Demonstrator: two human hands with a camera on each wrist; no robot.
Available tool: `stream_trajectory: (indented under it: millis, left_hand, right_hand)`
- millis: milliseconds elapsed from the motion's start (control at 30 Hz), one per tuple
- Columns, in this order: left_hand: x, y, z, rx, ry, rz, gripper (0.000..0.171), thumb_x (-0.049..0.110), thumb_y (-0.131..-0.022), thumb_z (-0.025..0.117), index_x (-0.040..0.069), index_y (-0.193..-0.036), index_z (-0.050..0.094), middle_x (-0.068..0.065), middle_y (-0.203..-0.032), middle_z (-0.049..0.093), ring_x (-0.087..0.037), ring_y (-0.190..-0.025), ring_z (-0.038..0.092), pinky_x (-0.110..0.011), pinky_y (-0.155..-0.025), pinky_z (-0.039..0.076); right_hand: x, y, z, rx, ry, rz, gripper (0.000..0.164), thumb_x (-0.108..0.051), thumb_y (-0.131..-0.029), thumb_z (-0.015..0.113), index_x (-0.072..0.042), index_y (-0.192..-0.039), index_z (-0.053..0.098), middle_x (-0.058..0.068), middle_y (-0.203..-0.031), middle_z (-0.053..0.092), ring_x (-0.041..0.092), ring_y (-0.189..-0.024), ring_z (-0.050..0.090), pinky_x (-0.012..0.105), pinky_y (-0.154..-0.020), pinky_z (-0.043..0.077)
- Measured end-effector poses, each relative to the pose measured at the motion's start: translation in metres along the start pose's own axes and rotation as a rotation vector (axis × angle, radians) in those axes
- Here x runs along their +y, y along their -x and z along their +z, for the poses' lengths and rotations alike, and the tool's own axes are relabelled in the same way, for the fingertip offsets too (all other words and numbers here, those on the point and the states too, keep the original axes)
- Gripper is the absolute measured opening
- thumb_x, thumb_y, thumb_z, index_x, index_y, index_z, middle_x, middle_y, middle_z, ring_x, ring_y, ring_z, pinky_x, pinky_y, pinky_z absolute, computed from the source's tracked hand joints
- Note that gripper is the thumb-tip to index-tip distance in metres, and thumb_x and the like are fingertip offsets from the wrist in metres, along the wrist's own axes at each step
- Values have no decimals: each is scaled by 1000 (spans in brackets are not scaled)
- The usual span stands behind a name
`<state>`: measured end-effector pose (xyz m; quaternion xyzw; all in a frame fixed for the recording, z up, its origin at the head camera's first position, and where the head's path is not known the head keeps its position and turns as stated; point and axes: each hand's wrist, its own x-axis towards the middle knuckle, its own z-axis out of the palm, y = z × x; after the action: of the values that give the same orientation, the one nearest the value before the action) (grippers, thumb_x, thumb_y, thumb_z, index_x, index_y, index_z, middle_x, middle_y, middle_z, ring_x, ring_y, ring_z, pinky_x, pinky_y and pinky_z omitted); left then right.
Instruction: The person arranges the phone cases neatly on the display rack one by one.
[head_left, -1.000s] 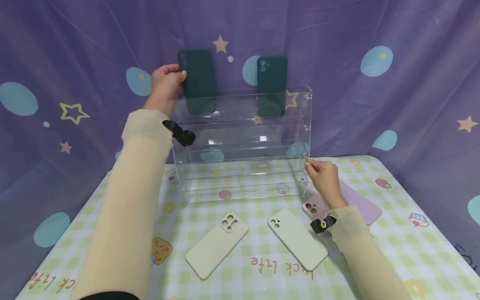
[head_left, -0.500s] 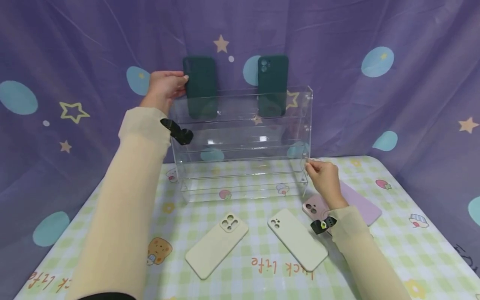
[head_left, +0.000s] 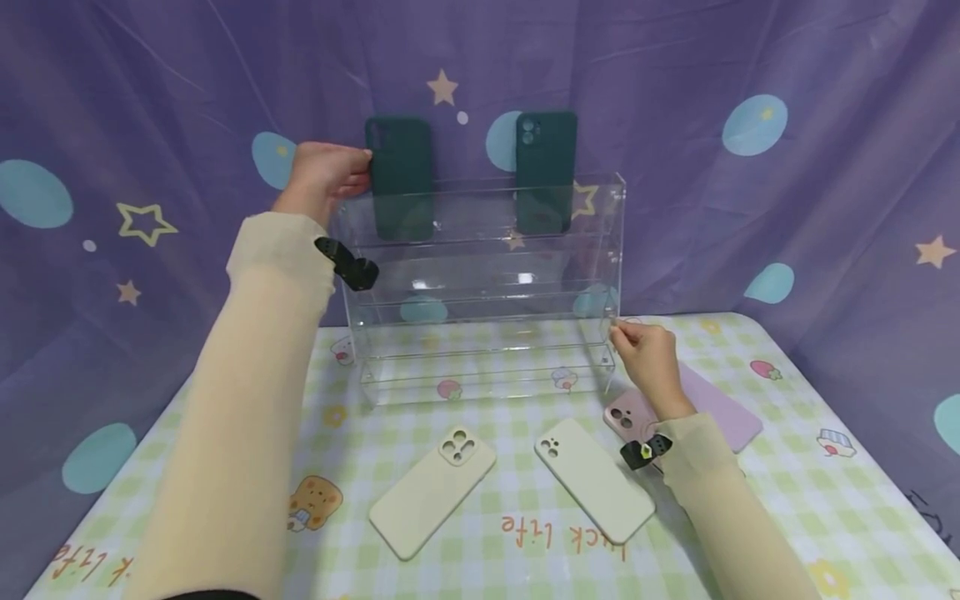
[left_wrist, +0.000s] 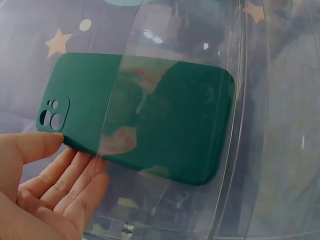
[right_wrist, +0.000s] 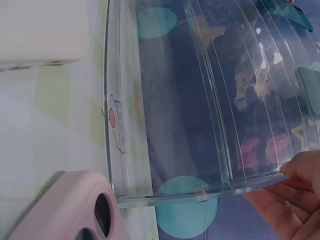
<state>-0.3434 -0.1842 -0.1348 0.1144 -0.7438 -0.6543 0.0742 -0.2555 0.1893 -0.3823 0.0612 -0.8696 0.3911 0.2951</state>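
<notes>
Lowered since the earlier frame, the left green case (head_left: 402, 179) stands upright in the top tier of the clear rack (head_left: 487, 322). The left hand (head_left: 326, 171) pinches its left edge; the right hand (head_left: 648, 357) grips the rack's right side. 2 pale cases (head_left: 433, 495) lie nearer on the worktop (head_left: 420, 575).

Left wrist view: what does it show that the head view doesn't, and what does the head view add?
Only the left wrist view shows the inner side of the left hand and distinct camera openings on the left green case.

Only the head view shows the right hand, right green case, left cream case, right cream case, pink case and purple case.

Both share the left hand, left green case, clear stand and star-patterned curtain.
</notes>
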Motion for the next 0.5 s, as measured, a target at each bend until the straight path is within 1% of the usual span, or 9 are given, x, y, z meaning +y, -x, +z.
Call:
stream_trajectory:
  millis: [67,133,167,233,333,400,467,500]
  left_hand:
    - [-1,0,-2,-1,-3,4,13,10,-86,66,6,-98,65,4,-59,63,-7,-59,63,-19,-60,54]
    - [-2,1,-3,4,-6,6,21,10,-85,66,5,-105,65,4,-62,64,-8,-64,64,-20,-64,54]
    - [-2,1,-4,7,-11,10,26,10,-86,65,5,-111,64,4,-66,64,-8,-67,65,-21,-68,55]
    - [-3,3,-4,13,-31,20,34,13,-86,65,6,-119,62,4,-79,65,-8,-78,65,-23,-79,53]
    - [-4,6,-4,21,-52,47,35,15,-88,63,7,-122,61,1,-104,65,-11,-94,63,-27,-92,49]
    - [-4,8,-3,27,-58,64,34,17,-89,62,9,-122,61,0,-118,62,-13,-101,61,-28,-95,47]
    - [-5,11,-4,32,-44,84,34,16,-89,62,7,-122,61,-2,-124,60,-14,-104,60,-28,-96,46]
    - [-5,12,-4,33,-28,97,34,15,-89,62,7,-121,61,-2,-124,60,-14,-103,60,-28,-96,46]
  right_hand:
    - [0,1,0,-5,-1,-1,18,-7,-89,63,6,-100,70,21,-85,70,6,-48,48,14,-44,36]
    - [0,1,0,-9,0,-1,18,-7,-89,63,6,-100,70,21,-85,70,6,-48,48,15,-44,36]
    - [0,1,0,-10,2,0,18,-7,-89,63,6,-100,70,21,-85,70,6,-48,47,16,-43,36]
    - [0,0,0,-11,5,0,19,-7,-89,63,6,-101,70,21,-84,70,6,-47,46,17,-43,36]
    - [0,-1,-2,-5,11,-5,19,-8,-90,63,6,-100,70,21,-83,70,4,-46,46,17,-42,35]
    - [2,-2,-3,2,15,-8,18,-7,-89,63,6,-100,70,21,-82,70,4,-46,45,16,-43,35]
    - [3,-2,-3,4,16,-8,18,-7,-89,63,6,-100,70,21,-82,70,3,-46,45,16,-43,34]
    - [4,-2,-4,6,17,-5,18,-7,-89,63,6,-100,70,21,-82,70,3,-46,45,15,-43,35]
